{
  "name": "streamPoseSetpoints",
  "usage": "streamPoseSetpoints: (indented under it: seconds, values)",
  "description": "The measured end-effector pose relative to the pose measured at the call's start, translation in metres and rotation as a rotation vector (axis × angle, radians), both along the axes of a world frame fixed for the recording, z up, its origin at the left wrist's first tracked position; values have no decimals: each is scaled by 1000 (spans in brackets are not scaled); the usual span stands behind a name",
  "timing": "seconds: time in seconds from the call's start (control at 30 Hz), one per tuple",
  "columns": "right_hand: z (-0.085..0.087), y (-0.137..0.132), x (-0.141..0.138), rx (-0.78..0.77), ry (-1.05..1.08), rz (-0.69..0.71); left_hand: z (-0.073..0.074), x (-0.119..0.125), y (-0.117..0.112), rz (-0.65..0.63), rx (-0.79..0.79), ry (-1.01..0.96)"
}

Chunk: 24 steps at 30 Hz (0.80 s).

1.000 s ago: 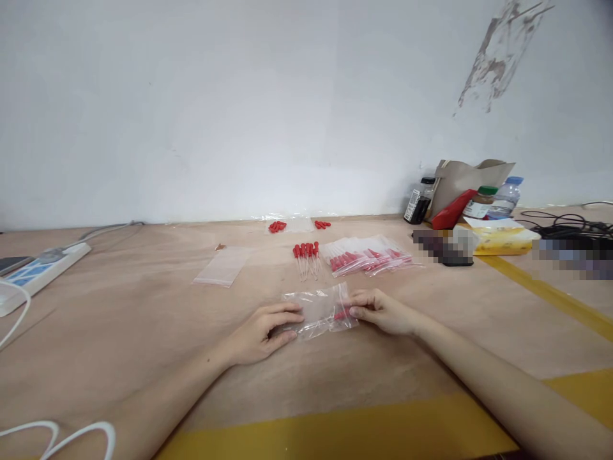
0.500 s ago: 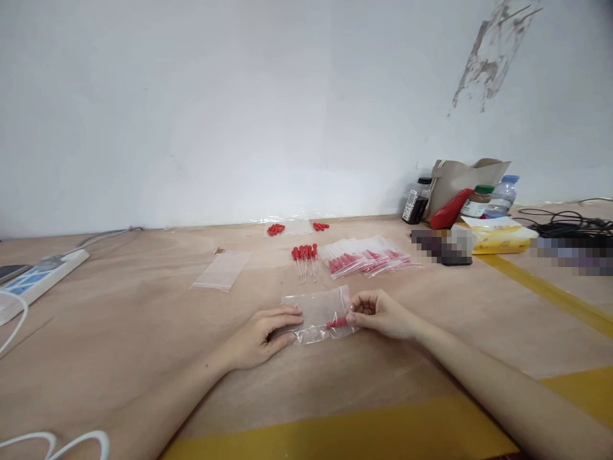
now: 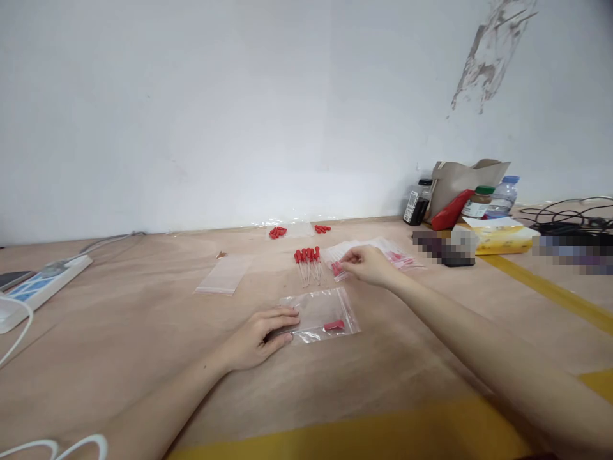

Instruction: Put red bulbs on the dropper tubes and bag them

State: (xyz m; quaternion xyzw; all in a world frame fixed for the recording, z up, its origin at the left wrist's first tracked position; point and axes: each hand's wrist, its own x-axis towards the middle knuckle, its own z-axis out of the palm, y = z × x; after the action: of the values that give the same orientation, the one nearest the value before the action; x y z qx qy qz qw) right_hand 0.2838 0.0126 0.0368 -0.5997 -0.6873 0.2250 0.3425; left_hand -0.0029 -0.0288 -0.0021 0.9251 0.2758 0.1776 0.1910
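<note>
A clear zip-lock bag (image 3: 311, 306) lies flat on the table, a red-bulbed dropper (image 3: 334, 325) inside it. My left hand (image 3: 261, 335) rests on the bag's left end, fingers stretched out and thumb apart. Farther back, my right hand (image 3: 366, 263) is over the near-left part of a pile of filled zip-lock bags (image 3: 402, 259). Its thumb and fingertips are closed together; whatever is between them cannot be made out. Just left of those fingertips, several loose droppers (image 3: 306, 257) lie side by side, red bulbs away from me.
Flat zip-lock bags (image 3: 223, 275) lie left of the droppers. Small red bulbs (image 3: 278, 232) sit near the wall. A power strip (image 3: 43, 287) is at far left. On the right stand a dark bottle (image 3: 417, 203), a jar (image 3: 479, 203) and a yellow tissue pack (image 3: 507, 236).
My right hand has left the dropper's bulb end at the bag's right edge and moved up and away to the filled bags. My left hand stays on the bag.
</note>
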Motion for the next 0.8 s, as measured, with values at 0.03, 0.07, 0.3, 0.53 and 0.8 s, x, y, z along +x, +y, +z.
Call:
streamPoseSetpoints:
  seconds: [0.03, 0.07, 0.3, 0.53, 0.8]
  values:
    - [1, 11, -7, -24, -35, -27, 0, 0, 0, 1, -1, 0]
    - [0, 22, -16, -66, -73, -52, 1, 0, -1, 2, -3, 1]
    - [-22, 77, -63, -44, -169, -195, 5, 1, -4, 13, -26, -4]
    - [-20, 86, -64, -17, -151, -239, 5, 2, -4, 6, -33, -10]
    - [0, 25, -2, 141, 234, -210, 2, 2, -2, 20, -18, 13]
